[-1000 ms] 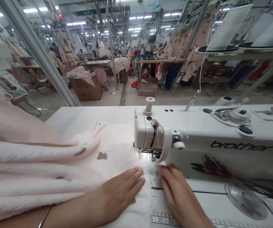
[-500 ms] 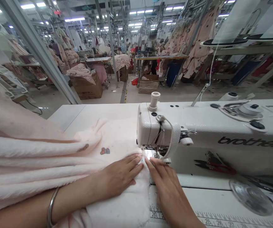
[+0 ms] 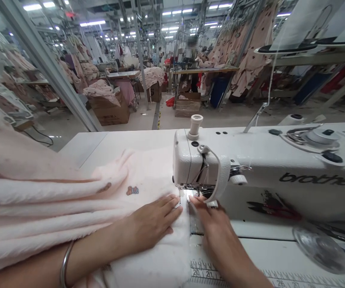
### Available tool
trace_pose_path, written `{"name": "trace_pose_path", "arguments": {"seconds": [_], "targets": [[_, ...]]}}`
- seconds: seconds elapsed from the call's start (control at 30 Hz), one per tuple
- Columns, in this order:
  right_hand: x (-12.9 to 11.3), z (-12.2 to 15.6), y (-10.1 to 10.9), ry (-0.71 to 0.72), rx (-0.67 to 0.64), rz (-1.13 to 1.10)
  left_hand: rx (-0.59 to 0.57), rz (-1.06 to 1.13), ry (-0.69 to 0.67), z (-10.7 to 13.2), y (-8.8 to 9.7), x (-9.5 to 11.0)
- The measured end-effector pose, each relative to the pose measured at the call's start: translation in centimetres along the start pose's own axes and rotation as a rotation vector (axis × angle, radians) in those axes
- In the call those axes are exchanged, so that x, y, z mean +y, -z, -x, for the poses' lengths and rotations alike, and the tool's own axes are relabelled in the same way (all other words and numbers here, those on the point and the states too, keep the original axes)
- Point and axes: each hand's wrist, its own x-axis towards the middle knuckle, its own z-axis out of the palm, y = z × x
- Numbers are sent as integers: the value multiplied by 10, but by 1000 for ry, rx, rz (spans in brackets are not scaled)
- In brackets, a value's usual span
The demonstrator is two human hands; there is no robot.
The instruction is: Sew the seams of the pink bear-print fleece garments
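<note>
Pale pink plush fabric (image 3: 148, 168) with small printed bears spreads over the sewing table and bunches into thick folds on the left. My left hand (image 3: 157, 218) lies flat on it, fingers stretched toward the needle area of a white sewing machine (image 3: 187, 160). By those fingertips shows a small white label (image 3: 180, 201) with dark marks. My right hand (image 3: 214, 220) is at the fabric's right edge, its fingers extended beside the presser foot (image 3: 198, 192). Some of its fingertips are hidden behind the machine's white guard, and the hand is slightly blurred. I see nothing held in it.
Red-handled snips (image 3: 274, 210) lie under the machine arm. A clear round dish (image 3: 322, 248) sits right of my right hand, near a printed ruler scale (image 3: 204, 274) along the table front. Thread cones (image 3: 295, 28) stand upper right. Beyond are boxes, worktables and hanging garments.
My right hand has moved forward and slightly right, its fingers now further in beside the presser foot. My left hand and the fabric stay nearly where they were.
</note>
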Motion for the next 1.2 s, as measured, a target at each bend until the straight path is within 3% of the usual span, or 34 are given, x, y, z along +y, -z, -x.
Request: {"name": "trace_pose_path", "arguments": {"seconds": [0.1,0.2,0.33,0.77,1.0,1.2], "targets": [[-21,20,0,5,18,-17,19,-8,-4,1,-2,0],[-27,22,-10,-29,13,-9,22,10,8,1,-2,-3],[-25,17,-17,-45,8,-23,31,48,44,1,-2,-8],[-26,14,-15,-36,-1,24,24,83,73,1,-6,-14],[-24,12,-5,30,-45,62,22,69,65,0,1,-15],[-17,25,-10,48,-92,80,2,77,67,-2,8,-15]]}}
